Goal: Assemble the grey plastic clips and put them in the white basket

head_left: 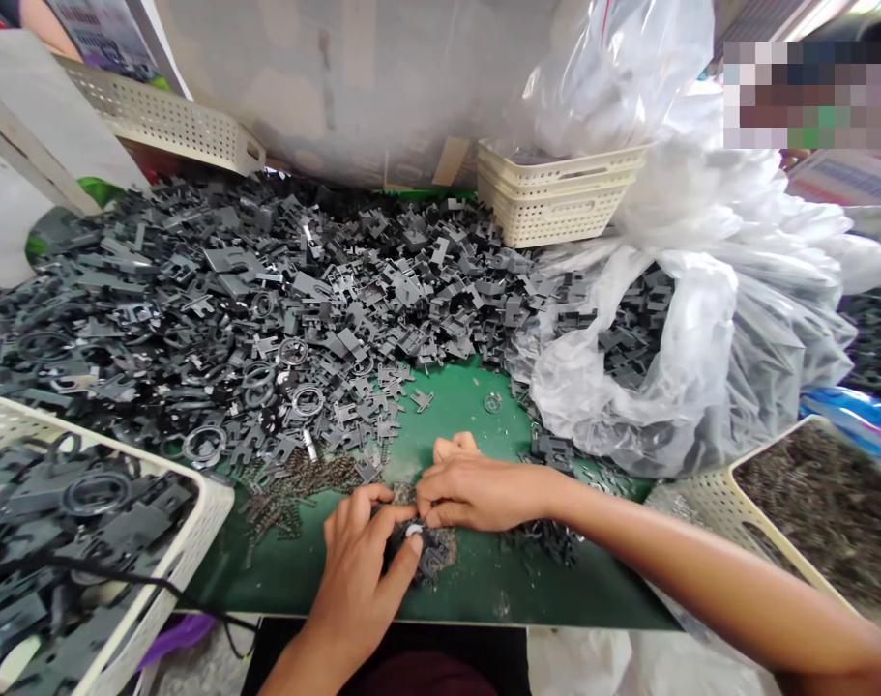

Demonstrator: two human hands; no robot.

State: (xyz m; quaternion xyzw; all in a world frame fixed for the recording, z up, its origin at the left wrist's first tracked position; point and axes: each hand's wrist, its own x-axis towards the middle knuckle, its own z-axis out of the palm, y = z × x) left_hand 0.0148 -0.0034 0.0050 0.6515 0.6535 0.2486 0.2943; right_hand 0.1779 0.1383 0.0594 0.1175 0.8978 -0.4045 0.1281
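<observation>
My left hand (367, 556) rests near the front edge of the green table, its thumb and forefinger closed round a small dark grey plastic part (432, 561). A pale curved spot shows at the thumb tip; whether it is the thumbnail or a piece, I cannot tell. My right hand (473, 486) meets it from the right with curled fingers, their tips pressed close to the same part. What the right fingers hold is hidden. Left of my hands lie many small brown metal pieces, perhaps springs (316, 476). Behind them spreads a large heap of dark grey plastic parts (353, 280).
A cream basket (212, 493) of grey parts stands at left, a black cable across it. Another basket (737, 464) at right holds small brownish pieces. Clear plastic bags (759, 319) bulge at right, partly over grey parts. Stacked baskets (556, 203) stand at the back.
</observation>
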